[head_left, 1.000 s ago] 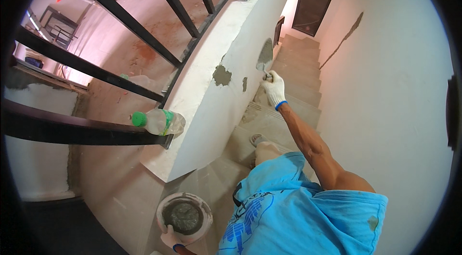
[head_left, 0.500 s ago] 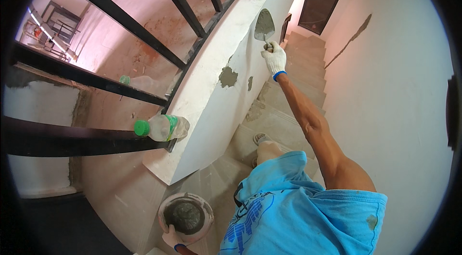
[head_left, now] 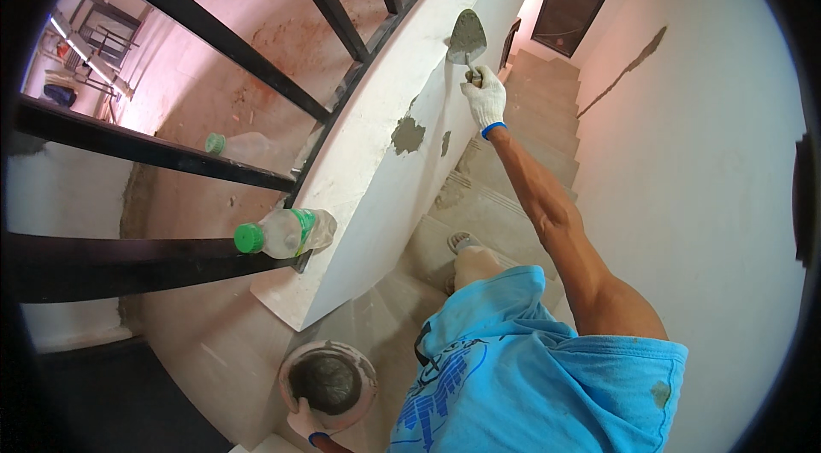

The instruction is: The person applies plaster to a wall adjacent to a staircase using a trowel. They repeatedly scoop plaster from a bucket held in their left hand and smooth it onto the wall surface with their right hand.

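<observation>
A trowel (head_left: 467, 36) with grey mortar on its blade is gripped in my right hand (head_left: 485, 96), which wears a white knit glove with a blue cuff. Its blade lies over the top edge of the white stair parapet (head_left: 359, 222), toward the far end; whether it touches is hard to tell. My left hand (head_left: 304, 420), gloved too, grips the near rim of a round bucket (head_left: 366, 385) low down on the left. Wet grey mortar (head_left: 327, 381) sits inside the bucket. Grey patches (head_left: 407, 136) mark the parapet's edge and side.
Black metal railings (head_left: 316, 4) rise from the parapet. A plastic bottle with a green cap (head_left: 286, 232) lies on it beside a post; another bottle (head_left: 248, 145) is beyond the rails. Stairs (head_left: 522, 137) descend ahead, along a right wall (head_left: 684, 197) with a grey streak.
My right hand has shifted slightly left, bringing the trowel blade over the parapet's edge. The left hand keeps its hold on the bucket.
</observation>
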Action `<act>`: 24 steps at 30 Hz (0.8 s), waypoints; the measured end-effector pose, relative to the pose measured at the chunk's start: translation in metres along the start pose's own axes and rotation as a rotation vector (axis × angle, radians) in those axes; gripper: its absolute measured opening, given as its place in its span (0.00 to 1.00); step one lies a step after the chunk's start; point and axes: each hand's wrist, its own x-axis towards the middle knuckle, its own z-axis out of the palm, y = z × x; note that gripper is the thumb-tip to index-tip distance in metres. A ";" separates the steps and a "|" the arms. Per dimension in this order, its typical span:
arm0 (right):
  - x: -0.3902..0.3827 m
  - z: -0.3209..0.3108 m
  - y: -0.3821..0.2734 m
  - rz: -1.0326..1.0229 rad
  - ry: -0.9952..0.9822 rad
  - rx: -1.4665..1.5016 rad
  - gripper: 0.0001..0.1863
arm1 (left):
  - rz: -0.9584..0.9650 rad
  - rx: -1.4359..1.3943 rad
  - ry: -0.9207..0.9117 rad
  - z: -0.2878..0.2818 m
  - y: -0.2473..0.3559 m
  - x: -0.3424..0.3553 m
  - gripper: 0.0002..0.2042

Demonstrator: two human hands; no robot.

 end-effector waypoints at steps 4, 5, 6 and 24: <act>-0.003 0.004 0.001 -0.019 -0.009 -0.025 0.14 | 0.023 0.045 0.021 -0.004 -0.016 0.009 0.21; -0.003 0.004 -0.001 -0.026 0.000 -0.023 0.13 | 0.015 0.044 0.021 -0.004 -0.012 0.007 0.21; -0.003 0.004 -0.002 -0.034 0.010 -0.021 0.12 | 0.006 0.044 0.020 -0.003 -0.010 0.005 0.21; -0.022 0.003 0.004 -0.071 -0.035 -0.024 0.15 | -0.055 0.058 -0.029 -0.004 -0.020 0.014 0.22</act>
